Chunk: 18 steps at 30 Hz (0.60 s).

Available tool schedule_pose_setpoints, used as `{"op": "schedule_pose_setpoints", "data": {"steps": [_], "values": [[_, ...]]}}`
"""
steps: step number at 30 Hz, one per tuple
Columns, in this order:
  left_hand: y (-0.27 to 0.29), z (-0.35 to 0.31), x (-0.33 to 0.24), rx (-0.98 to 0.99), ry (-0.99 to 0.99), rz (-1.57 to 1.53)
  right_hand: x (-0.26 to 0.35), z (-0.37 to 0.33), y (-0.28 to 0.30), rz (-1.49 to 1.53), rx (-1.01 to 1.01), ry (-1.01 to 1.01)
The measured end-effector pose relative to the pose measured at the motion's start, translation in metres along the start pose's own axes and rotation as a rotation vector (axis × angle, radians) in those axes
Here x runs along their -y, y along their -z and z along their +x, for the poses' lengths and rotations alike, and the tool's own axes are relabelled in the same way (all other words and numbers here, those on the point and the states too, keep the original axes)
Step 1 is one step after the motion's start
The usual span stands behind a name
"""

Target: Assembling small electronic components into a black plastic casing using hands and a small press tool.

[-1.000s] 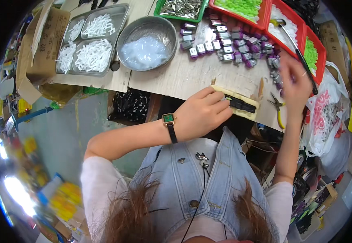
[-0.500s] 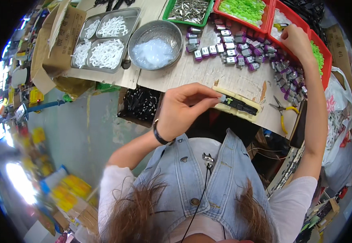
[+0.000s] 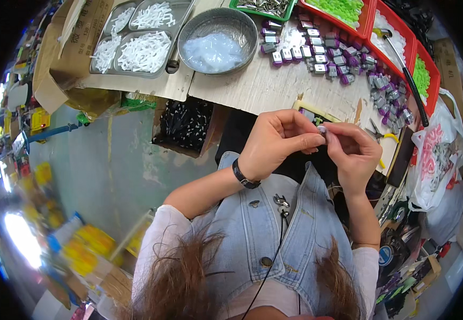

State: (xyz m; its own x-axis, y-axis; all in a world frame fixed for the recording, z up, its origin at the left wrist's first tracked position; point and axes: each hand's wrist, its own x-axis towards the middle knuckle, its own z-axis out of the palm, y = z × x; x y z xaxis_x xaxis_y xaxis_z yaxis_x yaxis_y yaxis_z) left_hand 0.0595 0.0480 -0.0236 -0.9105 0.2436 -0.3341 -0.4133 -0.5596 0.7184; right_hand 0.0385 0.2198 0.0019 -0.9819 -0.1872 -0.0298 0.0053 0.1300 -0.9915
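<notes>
One view (head), left hand (image 3: 276,140): right of frame centre; thumb and forefinger pinched nearly closed, apparently on a small pale part (image 3: 322,129).
Right hand (image 3: 360,156): just beside the left; thumb and forefinger drawn together on the same part, other fingers curled.
Small pale part: between the fingertips of both hands, largely covered; exact form cannot be told.
Handling: judged very light and fairly stiff, possibly slick and easily dropped; hold by its sides, fingertips only, with modest pressure.
Cream holder (image 3: 324,114): just beyond the fingertips, at the near edge of the worktop (image 3: 231,90); partly hidden.
Motors (image 3: 347,79): grey with purple ends, loosely grouped at upper right.
Metal bowl (image 3: 250,58): top centre of frame, translucent material inside.
Pliers (image 3: 391,137): yellow-handled, right of the right hand, partly hidden.
</notes>
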Motion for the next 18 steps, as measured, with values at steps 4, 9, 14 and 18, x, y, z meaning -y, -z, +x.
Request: {"op": "schedule_pose_setpoints", "data": {"steps": [4, 9, 14, 18], "values": [[0.004, -0.004, 0.000, 0.010, -0.009, 0.022, -0.007, -0.009, -0.006, 0.044, -0.053, -0.045], [0.009, -0.007, -0.001, 0.024, -0.001, 0.009, -0.018, -0.013, -0.016, -0.017, -0.111, 0.163], [0.011, -0.011, 0.004, 0.023, 0.130, -0.141, -0.024, -0.010, -0.009, -0.484, -0.041, 0.731], [0.013, -0.009, 0.001, 0.041, -0.078, 0.502, -0.024, -0.012, 0.011, -0.230, 0.159, 0.226]]}}
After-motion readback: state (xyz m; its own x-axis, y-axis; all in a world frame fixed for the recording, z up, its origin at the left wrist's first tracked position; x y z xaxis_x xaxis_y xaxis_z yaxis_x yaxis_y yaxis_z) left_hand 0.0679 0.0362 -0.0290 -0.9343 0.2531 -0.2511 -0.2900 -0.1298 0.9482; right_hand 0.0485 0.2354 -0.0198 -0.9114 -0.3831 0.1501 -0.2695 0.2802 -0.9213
